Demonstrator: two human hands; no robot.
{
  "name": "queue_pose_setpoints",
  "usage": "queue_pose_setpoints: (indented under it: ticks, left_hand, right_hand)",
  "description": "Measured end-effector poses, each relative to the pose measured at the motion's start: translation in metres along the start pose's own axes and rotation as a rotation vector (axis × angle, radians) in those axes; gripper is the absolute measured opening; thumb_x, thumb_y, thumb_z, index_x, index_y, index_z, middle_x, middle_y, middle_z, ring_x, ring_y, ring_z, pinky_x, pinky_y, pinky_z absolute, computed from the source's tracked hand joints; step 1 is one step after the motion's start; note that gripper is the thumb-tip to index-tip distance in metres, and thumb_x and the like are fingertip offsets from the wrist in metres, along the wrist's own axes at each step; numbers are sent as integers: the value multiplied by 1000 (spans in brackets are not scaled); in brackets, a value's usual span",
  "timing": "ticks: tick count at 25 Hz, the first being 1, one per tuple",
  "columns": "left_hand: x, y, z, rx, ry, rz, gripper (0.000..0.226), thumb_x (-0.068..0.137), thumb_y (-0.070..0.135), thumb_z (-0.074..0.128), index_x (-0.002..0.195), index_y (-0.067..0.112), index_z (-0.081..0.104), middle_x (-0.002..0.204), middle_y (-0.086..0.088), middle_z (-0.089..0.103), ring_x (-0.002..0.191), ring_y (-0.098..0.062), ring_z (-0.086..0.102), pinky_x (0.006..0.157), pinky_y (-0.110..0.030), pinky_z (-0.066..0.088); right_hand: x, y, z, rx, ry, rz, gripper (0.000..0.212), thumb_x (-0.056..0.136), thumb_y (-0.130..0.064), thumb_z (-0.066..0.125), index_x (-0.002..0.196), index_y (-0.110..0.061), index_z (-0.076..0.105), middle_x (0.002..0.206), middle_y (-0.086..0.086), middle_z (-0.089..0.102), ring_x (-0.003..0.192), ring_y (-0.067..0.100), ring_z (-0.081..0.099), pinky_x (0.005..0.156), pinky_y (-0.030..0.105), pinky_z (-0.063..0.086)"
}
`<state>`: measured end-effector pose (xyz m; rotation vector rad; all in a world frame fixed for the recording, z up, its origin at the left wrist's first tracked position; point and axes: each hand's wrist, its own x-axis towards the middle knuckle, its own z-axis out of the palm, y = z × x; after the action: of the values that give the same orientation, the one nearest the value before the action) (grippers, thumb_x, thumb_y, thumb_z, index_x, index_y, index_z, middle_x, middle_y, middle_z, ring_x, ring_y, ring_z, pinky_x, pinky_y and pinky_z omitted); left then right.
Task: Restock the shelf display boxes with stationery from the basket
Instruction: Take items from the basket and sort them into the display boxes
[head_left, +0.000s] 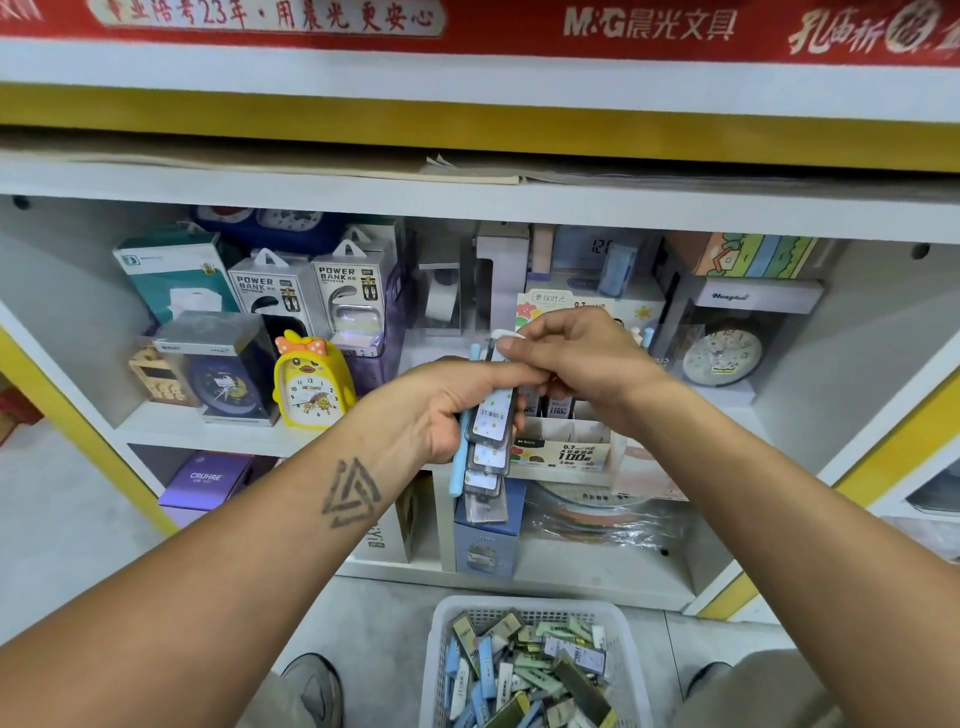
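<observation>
My left hand (447, 410) grips a fanned stack of flat pencil-lead cases (488, 447), grey with white labels, plus one light blue case along its left side. My right hand (576, 364) pinches the top end of the uppermost case in that stack. Both hands hover just in front of a white display box (566, 452) printed "0.7 HB 100", which stands on the middle shelf with several dark cases upright in its slots. On the floor below sits a white plastic basket (441, 654) heaped with several loose blue, green and grey lead cases (524, 675).
The middle shelf holds a yellow chick alarm clock (311, 384), power bank boxes (306, 296), a blue clock in a clear box (223, 379) and a round clock (722, 358) at right. Boxes and wrapped discs fill the lower shelf (597, 514). My shoes flank the basket.
</observation>
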<state>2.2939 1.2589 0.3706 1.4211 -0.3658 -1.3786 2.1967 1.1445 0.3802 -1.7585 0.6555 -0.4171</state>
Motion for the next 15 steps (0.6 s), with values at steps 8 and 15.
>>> queue_pose_setpoints:
  ticks: [8,15]
  left_hand:
    - [-3,10,-6,-187,146,33,21,96,26,61,87,7,58,60,-11,60,53,-19,54,40,-24,50]
    - [-2,12,-20,-228,256,66,19,92,21,67,85,8,57,58,-11,59,52,-21,57,48,-28,56]
  right_hand:
    - [4,1,-31,182,269,-66,11,93,-7,69,95,0,61,62,6,70,45,12,58,45,23,49]
    - [-2,18,-27,-703,91,-414,14,92,-23,70,88,-23,56,77,-1,66,70,21,67,66,42,58]
